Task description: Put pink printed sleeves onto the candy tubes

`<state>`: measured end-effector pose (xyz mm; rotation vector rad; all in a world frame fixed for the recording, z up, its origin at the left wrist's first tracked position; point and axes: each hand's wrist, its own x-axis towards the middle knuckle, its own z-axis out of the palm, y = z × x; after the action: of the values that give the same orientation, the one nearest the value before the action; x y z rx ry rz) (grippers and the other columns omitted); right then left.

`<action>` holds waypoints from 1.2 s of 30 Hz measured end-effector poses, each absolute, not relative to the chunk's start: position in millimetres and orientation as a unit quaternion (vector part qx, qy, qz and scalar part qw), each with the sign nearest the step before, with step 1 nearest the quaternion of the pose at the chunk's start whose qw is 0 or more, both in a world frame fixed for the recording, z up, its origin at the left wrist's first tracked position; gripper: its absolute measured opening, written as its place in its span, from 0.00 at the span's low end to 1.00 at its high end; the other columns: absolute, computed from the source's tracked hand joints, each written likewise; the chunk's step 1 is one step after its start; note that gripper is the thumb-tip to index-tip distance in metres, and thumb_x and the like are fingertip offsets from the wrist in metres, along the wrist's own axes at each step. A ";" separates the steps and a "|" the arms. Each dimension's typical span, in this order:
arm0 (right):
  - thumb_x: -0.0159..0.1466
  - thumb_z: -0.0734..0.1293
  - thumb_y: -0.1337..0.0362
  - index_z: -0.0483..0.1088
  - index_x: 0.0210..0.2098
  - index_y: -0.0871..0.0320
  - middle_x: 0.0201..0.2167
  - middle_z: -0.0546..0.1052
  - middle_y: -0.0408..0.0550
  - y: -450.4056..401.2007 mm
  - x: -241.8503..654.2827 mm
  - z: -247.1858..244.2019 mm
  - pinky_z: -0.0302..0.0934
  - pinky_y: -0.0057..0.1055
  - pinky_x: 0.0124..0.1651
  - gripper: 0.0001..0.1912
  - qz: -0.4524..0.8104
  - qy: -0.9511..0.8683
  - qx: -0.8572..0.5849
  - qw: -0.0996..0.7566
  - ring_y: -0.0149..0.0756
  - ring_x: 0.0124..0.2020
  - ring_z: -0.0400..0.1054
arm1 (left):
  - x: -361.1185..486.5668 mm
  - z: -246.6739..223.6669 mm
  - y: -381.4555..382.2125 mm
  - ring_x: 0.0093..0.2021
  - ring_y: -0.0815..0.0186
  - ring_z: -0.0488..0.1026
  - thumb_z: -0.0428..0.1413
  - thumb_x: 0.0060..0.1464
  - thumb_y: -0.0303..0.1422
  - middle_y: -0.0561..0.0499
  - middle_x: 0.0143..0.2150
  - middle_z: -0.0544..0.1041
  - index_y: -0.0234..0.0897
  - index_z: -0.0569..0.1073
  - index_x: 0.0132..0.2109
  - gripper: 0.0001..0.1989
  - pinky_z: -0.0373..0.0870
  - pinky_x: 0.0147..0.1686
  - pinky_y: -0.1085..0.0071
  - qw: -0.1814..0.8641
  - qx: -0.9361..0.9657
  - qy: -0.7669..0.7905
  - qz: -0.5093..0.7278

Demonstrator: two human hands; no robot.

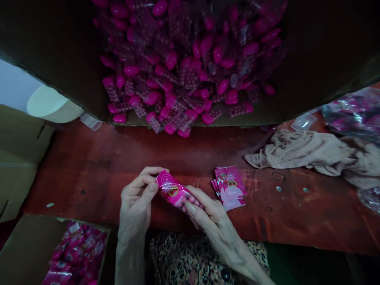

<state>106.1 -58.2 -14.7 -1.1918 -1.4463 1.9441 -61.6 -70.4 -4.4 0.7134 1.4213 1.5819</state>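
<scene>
head view, your left hand [135,202] pinching one end of a pink blister packet [173,190] between thumb and fingers, your right hand [216,229] closed on its other end, low centre of the frame, a stack of pink printed sleeves [230,188] just to the right on the red table cover [89,166]

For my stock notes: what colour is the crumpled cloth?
The cloth is beige, and it shows best in the head view.

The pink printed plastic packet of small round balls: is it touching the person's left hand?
Touching. The head view shows the left hand pinching the end of the pink printed plastic packet between thumb and fingers.
</scene>
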 end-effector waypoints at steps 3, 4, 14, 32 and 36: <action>0.66 0.59 0.55 0.69 0.45 0.55 0.24 0.61 0.39 -54.8 102.7 -11.8 0.46 0.24 0.23 0.14 0.754 -0.482 -0.389 0.218 0.27 0.24 0.51 | -57.1 -3.7 -73.0 0.38 0.66 0.71 0.57 0.51 0.31 0.48 0.39 0.75 0.36 0.73 0.24 0.09 0.66 0.41 0.71 0.463 0.243 0.543 0.657; 0.65 0.60 0.55 0.69 0.43 0.56 0.23 0.60 0.39 -53.6 101.7 -11.2 0.45 0.23 0.22 0.14 0.770 -0.466 -0.378 0.215 0.26 0.23 0.50 | -55.1 -4.2 -73.9 0.37 0.66 0.71 0.57 0.51 0.32 0.48 0.39 0.75 0.36 0.73 0.24 0.09 0.66 0.40 0.72 0.466 0.225 0.540 0.663; 0.65 0.60 0.55 0.67 0.52 0.48 0.36 0.73 0.43 -58.4 107.1 -16.3 0.61 0.30 0.37 0.17 0.681 -0.547 -0.441 0.204 0.32 0.33 0.63 | -35.0 -5.1 -72.8 0.42 0.67 0.70 0.54 0.54 0.30 0.51 0.43 0.74 0.37 0.72 0.25 0.09 0.64 0.46 0.71 0.315 0.220 0.589 0.711; 0.67 0.56 0.59 0.67 0.37 0.56 0.27 0.73 0.44 -65.2 99.6 -0.3 0.61 0.28 0.29 0.11 0.573 -0.612 -0.500 0.217 0.33 0.26 0.68 | 3.0 -9.7 -81.4 0.36 0.60 0.77 0.61 0.46 0.36 0.44 0.31 0.81 0.33 0.78 0.35 0.11 0.71 0.42 0.63 0.572 -0.014 0.530 0.626; 0.67 0.55 0.58 0.66 0.40 0.56 0.27 0.74 0.45 -62.4 96.1 -3.8 0.62 0.27 0.28 0.12 0.576 -0.619 -0.482 0.229 0.33 0.25 0.69 | 3.6 -8.6 -82.5 0.36 0.60 0.77 0.62 0.44 0.38 0.44 0.32 0.80 0.33 0.78 0.33 0.12 0.71 0.42 0.62 0.575 -0.045 0.527 0.624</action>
<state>96.1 -62.4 -3.8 -1.3281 -1.7040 1.5862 3.6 -82.5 -8.6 -0.1049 1.2354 1.4624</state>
